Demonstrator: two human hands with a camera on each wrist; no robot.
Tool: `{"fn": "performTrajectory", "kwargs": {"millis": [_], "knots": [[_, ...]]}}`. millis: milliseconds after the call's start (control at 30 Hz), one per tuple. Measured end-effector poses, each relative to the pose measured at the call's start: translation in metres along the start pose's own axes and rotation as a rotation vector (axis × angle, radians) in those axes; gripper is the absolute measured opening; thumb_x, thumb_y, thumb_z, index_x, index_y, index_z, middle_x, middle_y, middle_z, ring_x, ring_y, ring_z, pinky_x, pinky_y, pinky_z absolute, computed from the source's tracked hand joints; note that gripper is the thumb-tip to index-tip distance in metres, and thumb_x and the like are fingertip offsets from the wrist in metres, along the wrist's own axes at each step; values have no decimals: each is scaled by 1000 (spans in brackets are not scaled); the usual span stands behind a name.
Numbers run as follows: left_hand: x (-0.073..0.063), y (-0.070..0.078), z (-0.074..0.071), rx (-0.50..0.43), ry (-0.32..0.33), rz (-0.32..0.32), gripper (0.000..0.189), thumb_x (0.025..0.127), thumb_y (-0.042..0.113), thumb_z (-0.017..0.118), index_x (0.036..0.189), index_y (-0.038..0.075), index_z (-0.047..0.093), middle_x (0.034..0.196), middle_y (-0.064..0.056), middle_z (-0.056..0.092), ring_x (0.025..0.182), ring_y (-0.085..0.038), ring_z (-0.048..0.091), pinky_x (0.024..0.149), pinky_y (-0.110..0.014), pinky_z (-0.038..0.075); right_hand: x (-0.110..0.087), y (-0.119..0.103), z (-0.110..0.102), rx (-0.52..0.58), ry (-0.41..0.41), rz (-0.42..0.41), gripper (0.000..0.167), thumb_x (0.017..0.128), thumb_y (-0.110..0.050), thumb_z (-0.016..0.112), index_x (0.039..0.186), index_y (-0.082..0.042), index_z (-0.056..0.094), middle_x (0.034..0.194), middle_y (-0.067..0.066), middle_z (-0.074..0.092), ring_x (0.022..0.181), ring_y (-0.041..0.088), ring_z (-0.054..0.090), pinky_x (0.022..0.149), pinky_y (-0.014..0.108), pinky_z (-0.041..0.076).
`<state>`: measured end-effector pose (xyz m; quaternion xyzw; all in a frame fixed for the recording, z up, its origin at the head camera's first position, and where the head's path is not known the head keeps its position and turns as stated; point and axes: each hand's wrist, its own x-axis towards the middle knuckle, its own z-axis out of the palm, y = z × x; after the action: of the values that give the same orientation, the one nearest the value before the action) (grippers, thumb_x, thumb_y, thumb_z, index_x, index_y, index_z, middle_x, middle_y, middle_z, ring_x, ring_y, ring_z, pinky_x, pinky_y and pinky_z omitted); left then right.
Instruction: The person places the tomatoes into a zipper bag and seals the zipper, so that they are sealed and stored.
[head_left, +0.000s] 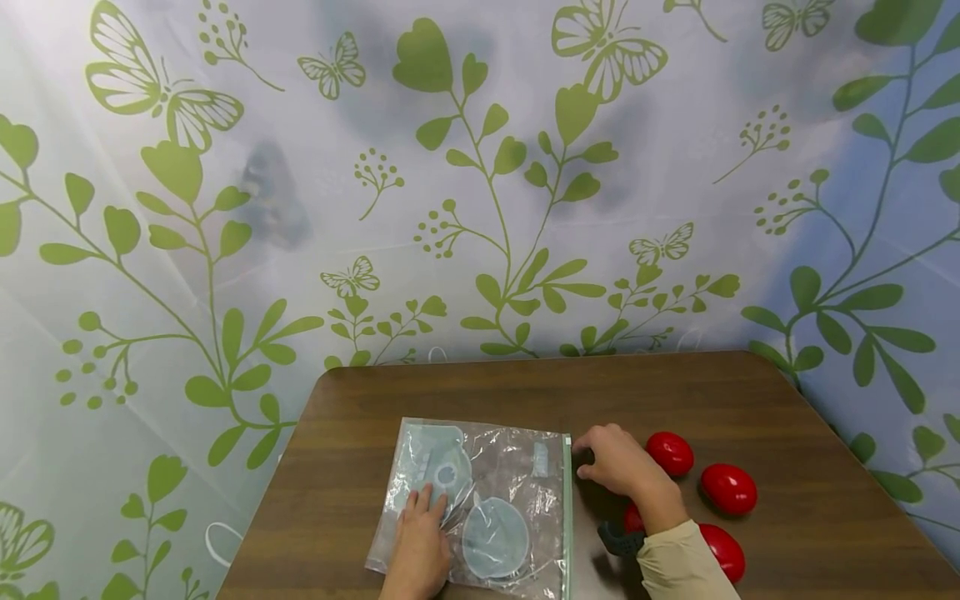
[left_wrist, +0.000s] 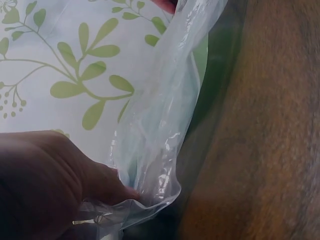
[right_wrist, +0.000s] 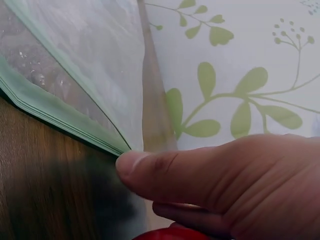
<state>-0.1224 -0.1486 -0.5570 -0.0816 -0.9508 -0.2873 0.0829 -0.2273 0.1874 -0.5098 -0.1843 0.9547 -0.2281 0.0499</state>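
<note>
A clear zip bag [head_left: 510, 446] with a green zip strip [head_left: 567, 517] along its right side lies flat on the wooden table. Pale blue shapes show on it, among them a round piece [head_left: 495, 537] and one with a ring-like mark [head_left: 446, 475]. My left hand [head_left: 420, 537] rests on the bag's lower left part, fingers extended; in the left wrist view its thumb [left_wrist: 107, 185] presses into the folded plastic. At the far end of the zip, my right hand [head_left: 618, 467] pinches the bag's corner. The two green zip edges [right_wrist: 60, 127] spread apart from that corner.
Several shiny red oval objects lie at the right, one [head_left: 670, 454] beside my right hand and another [head_left: 729, 489] farther right. A dark strap [head_left: 621, 539] is at my right wrist. Behind the table [head_left: 540, 383] hangs a leaf-and-butterfly patterned curtain [head_left: 480, 208].
</note>
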Motion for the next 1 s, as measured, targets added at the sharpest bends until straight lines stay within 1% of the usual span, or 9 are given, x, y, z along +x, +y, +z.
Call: {"fn": "performTrajectory", "kwargs": {"millis": [100,167,300,433,600,700,800,900,1000], "knots": [[0,-1,1,-4,-3,-8,51,76,-12,68,128,-8,72,146,-38,60,137,-66,51,108,-81,44,0,-5,1,-23,-3,-6,18,86,-6,90,103,-9,86,106,5,83,96,25,75,90,54,64],[0,-1,1,-10,-10,-14,52,76,-12,68,128,-8,72,147,-38,59,138,-67,51,108,-82,43,1,-6,3,-40,-6,6,14,86,-6,91,99,-10,87,101,3,82,89,21,72,87,51,65],[0,-1,1,-17,-12,-13,52,77,-11,68,128,-8,72,147,-38,59,139,-67,50,108,-82,42,3,-9,6,-53,1,19,12,85,-6,91,95,-10,86,97,1,80,85,17,69,82,48,64],[0,-2,1,-26,-9,-9,53,76,-11,66,129,-8,72,147,-38,59,140,-67,50,108,-83,42,4,-9,7,-43,28,9,13,85,-5,91,95,-12,86,99,0,81,89,21,73,83,48,64],[0,-3,-1,-23,-12,-3,53,77,-12,66,129,-9,72,147,-38,59,139,-66,50,108,-83,42,7,-11,11,-25,58,-20,16,84,-7,92,98,-12,87,103,2,83,99,30,77,89,52,64],[1,-3,-2,-20,-10,5,54,76,-12,65,129,-8,72,147,-37,59,139,-66,51,108,-82,43,10,-14,16,-21,61,-26,16,84,-8,92,99,-12,88,104,3,83,99,30,77,90,53,64],[1,-5,-3,-24,-13,9,54,75,-13,64,129,-8,73,146,-37,60,139,-65,51,108,-82,43,12,-18,18,-29,62,-21,14,85,-7,92,97,-13,88,101,1,83,94,27,77,87,51,64],[0,-6,-4,-36,-20,8,55,75,-13,62,129,-8,73,146,-37,60,139,-65,51,108,-81,43,15,-23,20,-62,74,-20,10,84,-7,91,87,-15,86,92,-2,80,84,22,73,80,47,63],[1,-7,-6,-49,-28,5,55,75,-14,60,128,-8,73,146,-38,60,139,-66,50,109,-82,43,18,-27,21,-94,79,-23,17,84,-7,90,77,-19,81,82,-6,75,74,17,64,73,44,59]]}}
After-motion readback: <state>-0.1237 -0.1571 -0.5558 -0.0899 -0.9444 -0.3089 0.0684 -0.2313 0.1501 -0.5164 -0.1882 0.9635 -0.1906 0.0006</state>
